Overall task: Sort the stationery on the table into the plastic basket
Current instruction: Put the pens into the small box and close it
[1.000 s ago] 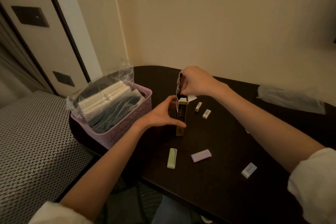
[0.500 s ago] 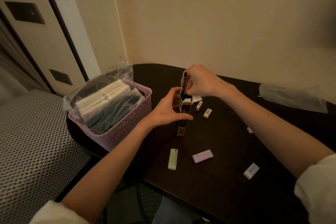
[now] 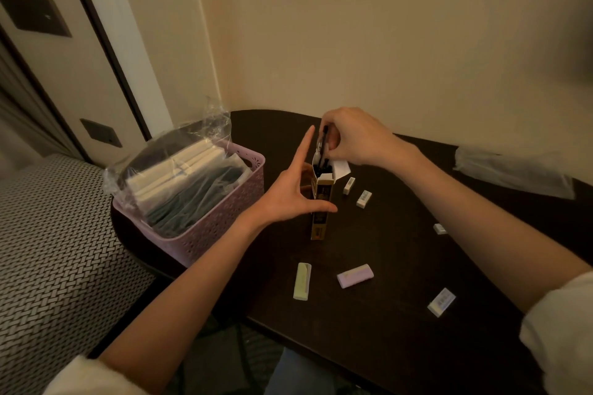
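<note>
Pen box (image 3: pixel 322 202) upright on desk (image 3: pixel 385 330), long axis vertical. Left hand (image 3: pixel 293 192) fingers spread, steadying it; right hand (image 3: pixel 349 138) above, pinching pen (image 3: pixel 323 144). Basket (image 3: pixel 224 228) left.

My left hand (image 3: pixel 285 199) has opened off the box (image 3: pixel 322 202); its fingers (image 3: pixel 305 147) now point straight up beside it.

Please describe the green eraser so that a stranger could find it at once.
On the dark table, look in front of the upright pen box, nearer the person. The green eraser lies left of the purple eraser; it alone is pale green.
</note>
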A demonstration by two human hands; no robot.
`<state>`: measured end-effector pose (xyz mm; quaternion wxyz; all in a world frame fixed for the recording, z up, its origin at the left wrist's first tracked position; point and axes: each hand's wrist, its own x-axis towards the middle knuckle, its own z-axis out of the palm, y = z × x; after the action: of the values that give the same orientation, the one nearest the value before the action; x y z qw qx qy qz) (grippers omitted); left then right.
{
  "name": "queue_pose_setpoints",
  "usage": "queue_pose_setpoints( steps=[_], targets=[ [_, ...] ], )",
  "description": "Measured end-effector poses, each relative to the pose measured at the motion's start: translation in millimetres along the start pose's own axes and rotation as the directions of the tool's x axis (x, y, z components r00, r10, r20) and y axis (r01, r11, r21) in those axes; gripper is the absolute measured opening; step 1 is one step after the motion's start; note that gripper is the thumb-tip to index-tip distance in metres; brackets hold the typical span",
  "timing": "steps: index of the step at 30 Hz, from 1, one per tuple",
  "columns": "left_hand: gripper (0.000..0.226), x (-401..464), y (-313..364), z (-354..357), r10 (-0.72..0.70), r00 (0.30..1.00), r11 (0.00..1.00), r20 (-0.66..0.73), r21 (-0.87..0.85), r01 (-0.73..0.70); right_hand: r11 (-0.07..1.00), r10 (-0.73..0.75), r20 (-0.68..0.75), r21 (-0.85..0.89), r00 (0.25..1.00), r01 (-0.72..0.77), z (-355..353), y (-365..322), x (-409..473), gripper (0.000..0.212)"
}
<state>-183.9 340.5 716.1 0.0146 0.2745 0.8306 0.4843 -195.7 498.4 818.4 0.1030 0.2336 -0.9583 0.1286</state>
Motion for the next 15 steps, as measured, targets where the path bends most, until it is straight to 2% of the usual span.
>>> queue_pose_setpoints(
  steps=[3, 7, 11, 15],
  targets=[
    [0.131, 0.7, -2.8, 0.8, -0.096, 0.995, 0.995, -0.017, 0.000, 0.096, 0.991, -0.002, -0.016, 0.137, 1.000, 0.004, -4.1, 3.2, -0.5, 0.026],
    [0.125, 1.7, -3.7, 1.3, -0.122, 0.993, 0.993, -0.010, -0.011, 0.122, 0.970, -0.019, -0.143, 0.239, 0.989, 0.054, -8.0, 2.3, 0.3, 0.014],
    [0.123, 4.0, -5.7, -0.2, -0.160, 0.987, 0.986, 0.003, -0.040, 0.160, 0.948, -0.104, -0.061, 0.295, 0.993, 0.118, -14.4, 7.6, 4.8, 0.009],
    [0.119, 4.0, -7.2, -0.5, -0.163, 0.986, 0.984, 0.029, -0.064, 0.165, 0.904, -0.126, -0.032, 0.408, 0.992, 0.128, -17.4, 16.2, 6.6, 0.010]
  ],
)
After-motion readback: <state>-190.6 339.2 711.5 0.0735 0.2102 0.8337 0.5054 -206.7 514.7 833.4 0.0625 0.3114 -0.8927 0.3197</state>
